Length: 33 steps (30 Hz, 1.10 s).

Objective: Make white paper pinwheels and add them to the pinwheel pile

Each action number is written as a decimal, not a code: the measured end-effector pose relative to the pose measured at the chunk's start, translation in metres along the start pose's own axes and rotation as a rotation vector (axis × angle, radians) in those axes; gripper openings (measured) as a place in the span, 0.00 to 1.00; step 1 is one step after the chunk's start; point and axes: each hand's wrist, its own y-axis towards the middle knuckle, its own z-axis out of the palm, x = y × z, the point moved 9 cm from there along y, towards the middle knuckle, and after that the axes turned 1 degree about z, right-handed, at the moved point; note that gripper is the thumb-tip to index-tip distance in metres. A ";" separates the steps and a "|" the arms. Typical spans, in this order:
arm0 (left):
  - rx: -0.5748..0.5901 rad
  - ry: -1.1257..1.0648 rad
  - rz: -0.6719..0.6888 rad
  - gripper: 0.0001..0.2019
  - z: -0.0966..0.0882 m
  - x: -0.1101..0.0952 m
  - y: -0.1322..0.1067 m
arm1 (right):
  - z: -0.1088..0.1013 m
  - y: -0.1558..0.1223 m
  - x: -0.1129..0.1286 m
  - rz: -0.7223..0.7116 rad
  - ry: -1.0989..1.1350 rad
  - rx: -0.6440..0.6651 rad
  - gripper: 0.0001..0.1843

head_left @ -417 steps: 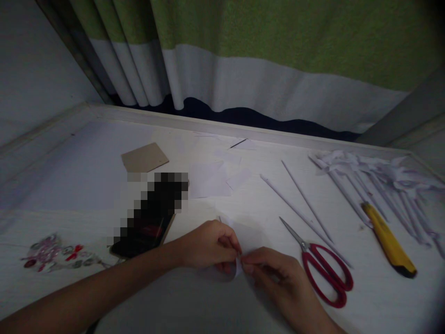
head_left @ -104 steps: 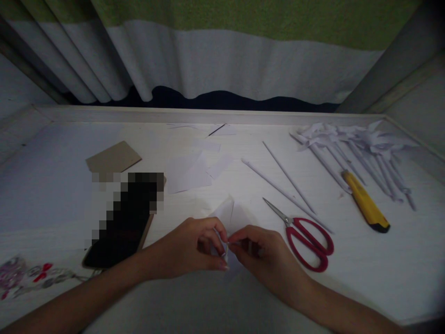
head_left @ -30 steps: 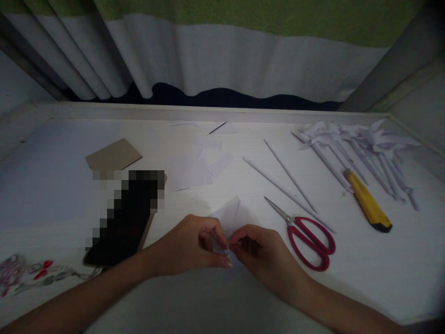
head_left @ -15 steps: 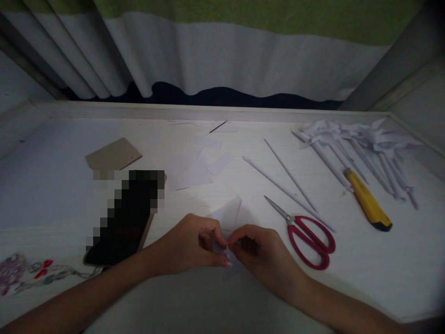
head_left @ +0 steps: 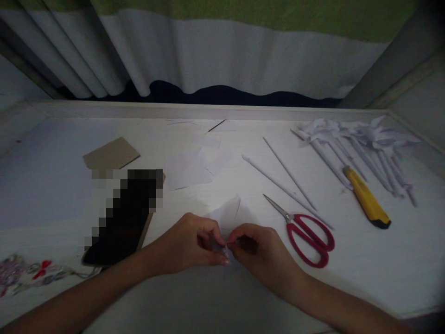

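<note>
My left hand [head_left: 193,241] and my right hand [head_left: 264,250] meet at the front middle of the white table. Both are closed, thumbs and fingertips pinching a piece of white paper [head_left: 225,214] between them. Its pointed upper part rises behind my fingers, while the pinched part is mostly hidden. Just right of my right hand lie scissors [head_left: 309,236] with red handles, blades slightly apart and pointing up-left. Two thin rolled paper sticks [head_left: 288,178] lie beyond the scissors.
At the right lies a yellow utility knife [head_left: 367,197] beside several paper flowers on rolled stems [head_left: 361,139]. A dark phone [head_left: 121,222] with a beaded strap [head_left: 41,271] is at left, near brown cardboard [head_left: 111,153]. Paper pieces [head_left: 189,169] and a thin dark stick [head_left: 216,126] lie farther back.
My hands stay nearly in place, still pinching the paper, with only a slight shift at the fingertips. The whole view has moved a little; the objects on the table lie as before.
</note>
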 end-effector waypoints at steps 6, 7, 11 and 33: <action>0.004 -0.004 0.015 0.13 0.001 0.001 0.001 | -0.001 -0.002 0.001 -0.016 -0.053 -0.001 0.07; 0.002 -0.006 0.017 0.13 0.000 0.002 0.001 | -0.002 -0.002 0.002 -0.023 -0.071 -0.001 0.08; -0.004 -0.004 0.002 0.14 0.000 0.002 0.001 | -0.003 -0.002 0.009 -0.078 -0.123 0.014 0.07; -0.018 -0.016 0.028 0.07 -0.001 0.000 0.002 | 0.001 -0.002 0.006 -0.070 -0.118 -0.004 0.06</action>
